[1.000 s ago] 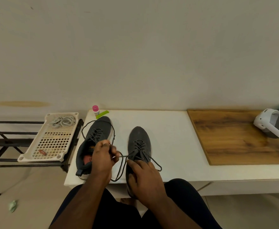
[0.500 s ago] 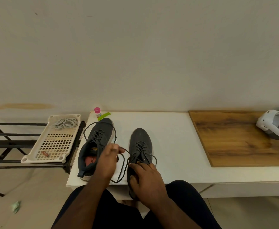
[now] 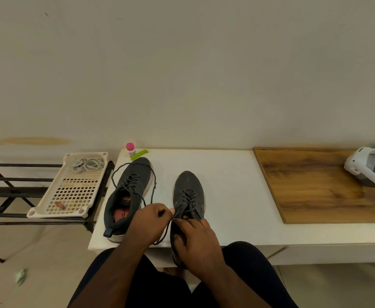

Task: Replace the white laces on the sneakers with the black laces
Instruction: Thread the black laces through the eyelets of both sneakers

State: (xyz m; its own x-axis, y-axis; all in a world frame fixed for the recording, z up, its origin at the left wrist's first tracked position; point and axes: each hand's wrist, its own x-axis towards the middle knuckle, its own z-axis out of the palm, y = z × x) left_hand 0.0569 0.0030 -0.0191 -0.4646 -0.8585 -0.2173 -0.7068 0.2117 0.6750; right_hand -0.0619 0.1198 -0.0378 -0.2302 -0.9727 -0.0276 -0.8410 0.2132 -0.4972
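Two dark grey sneakers stand on the white table (image 3: 226,174), both threaded with black laces. The left sneaker (image 3: 130,192) has loose lace ends looping around its toe. At the top eyelets of the right sneaker (image 3: 187,192), my left hand (image 3: 148,221) pinches an end of its black lace (image 3: 187,200). My right hand (image 3: 195,243) grips that sneaker's collar and covers its heel. A slack loop of lace hangs between my hands. The white laces (image 3: 87,164) lie bundled in the white perforated tray (image 3: 71,190) to the left.
The tray rests on a black metal rack (image 3: 9,192) beside the table. A pink-capped bottle (image 3: 130,149) and a green strip (image 3: 139,154) sit at the table's back left corner. A wooden board (image 3: 315,185) and a white device (image 3: 368,167) occupy the right side.
My left hand has moved right from beside the left sneaker to the right sneaker's top eyelets, drawing the lace with it. My right hand stays on the heel.
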